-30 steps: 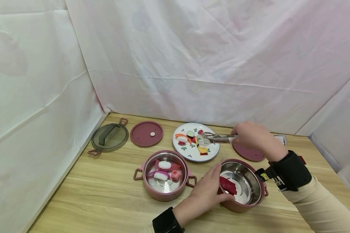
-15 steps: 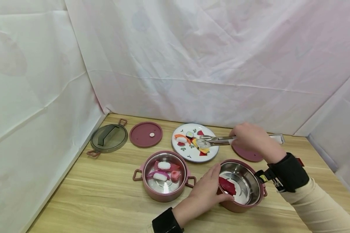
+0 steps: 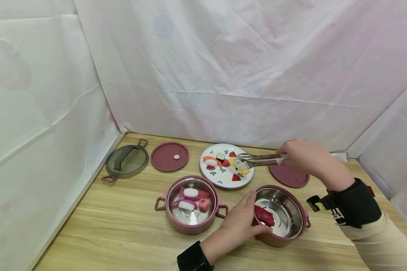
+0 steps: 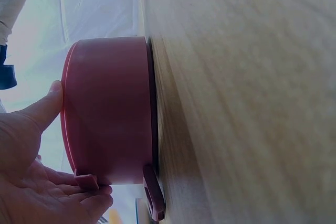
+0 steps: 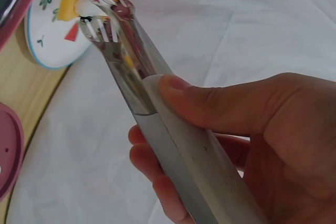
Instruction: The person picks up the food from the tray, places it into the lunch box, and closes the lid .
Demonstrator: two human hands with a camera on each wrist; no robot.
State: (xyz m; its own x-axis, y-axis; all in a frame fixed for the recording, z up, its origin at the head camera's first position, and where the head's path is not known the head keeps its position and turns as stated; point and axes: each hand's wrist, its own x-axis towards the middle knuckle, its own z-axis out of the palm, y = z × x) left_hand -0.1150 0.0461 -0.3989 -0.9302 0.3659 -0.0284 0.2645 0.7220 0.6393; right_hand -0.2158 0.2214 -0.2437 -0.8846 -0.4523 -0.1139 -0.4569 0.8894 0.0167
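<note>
My left hand grips the left side of the right-hand dark pink pot. In the left wrist view its thumb is at the pot's rim and the other fingers lie around the handle. Inside that pot is a dark red piece, partly behind the hand. Metal tongs with pale grips are held in my right hand, the thumb pressed along one arm. Their slotted tips, slightly apart, are at a yellow-topped toy sushi piece on the white fruit-patterned plate.
An orange-topped sushi and a small sushi roll share the plate. The left pot holds several pink and white pieces. Behind lie a glass lid, a round dark pink lid and another below the right hand.
My right hand and the tongs have shifted right over the plate, and the yellow-topped sushi has moved slightly right with their tips. My left hand keeps its place on the pot.
</note>
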